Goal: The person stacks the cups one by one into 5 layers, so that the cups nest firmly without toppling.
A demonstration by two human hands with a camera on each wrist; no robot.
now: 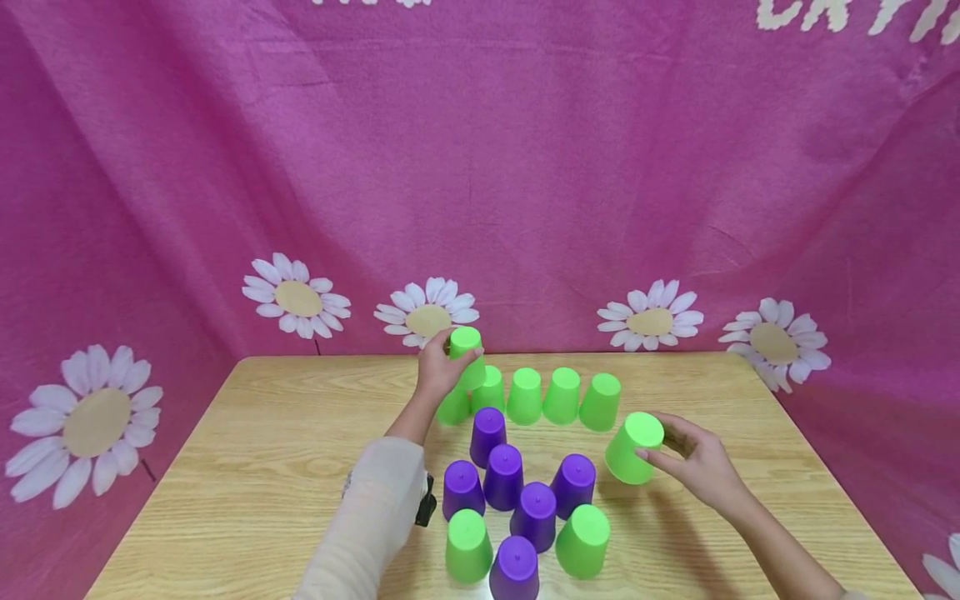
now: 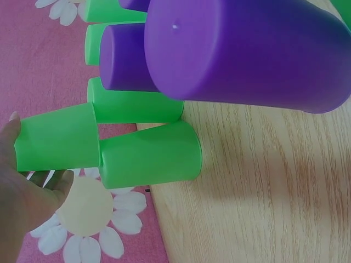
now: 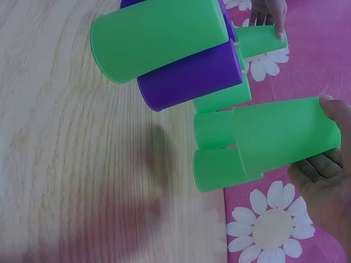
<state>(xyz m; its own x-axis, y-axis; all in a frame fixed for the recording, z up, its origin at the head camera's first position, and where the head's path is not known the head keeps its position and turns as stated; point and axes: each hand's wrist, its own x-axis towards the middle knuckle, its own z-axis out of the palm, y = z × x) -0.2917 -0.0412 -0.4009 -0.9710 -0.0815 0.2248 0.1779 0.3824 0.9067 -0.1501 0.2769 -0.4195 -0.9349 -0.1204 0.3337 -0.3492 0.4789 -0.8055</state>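
Note:
My left hand [image 1: 437, 371] grips an upside-down green cup [image 1: 468, 360] between thumb and fingers. That cup is over the left end of a back row of upside-down green cups [image 1: 524, 397]; in the left wrist view its rim is close to a row cup [image 2: 151, 156], and I cannot tell whether it rests there. On the right, my right hand [image 1: 708, 471] holds another upside-down green cup [image 1: 632, 450] by its side, thumb in front. A shadow lies on the table below this hand, and the cup appears raised. Purple cups [image 1: 504, 477] stand upside down between the hands.
Two more green cups [image 1: 468, 546] stand near the front, beside a purple cup [image 1: 514, 571]. All are on a wooden table [image 1: 262, 475]. A pink cloth [image 1: 510, 183] with daisies hangs behind and at the sides. A black object [image 1: 425, 502] shows by the left sleeve.

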